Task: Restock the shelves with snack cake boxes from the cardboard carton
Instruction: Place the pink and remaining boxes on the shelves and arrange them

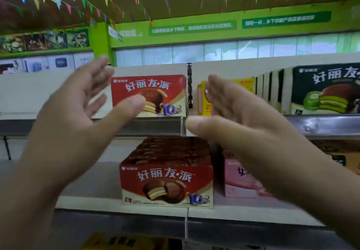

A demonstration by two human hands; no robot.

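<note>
Left hand (78,101) and right hand (237,113), empty with fingers straight, flank the red box (150,92). Open shelf (17,116) lies beyond the left, a yellow box (201,101) behind the right.

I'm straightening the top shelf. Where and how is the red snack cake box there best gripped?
Probably by its two upright side edges, from the front, one hand per side. The red snack cake box stands upright, broad face forward, bare shelf on its left, a narrow gap on its right. The left hand and right hand hover open before it.
</note>
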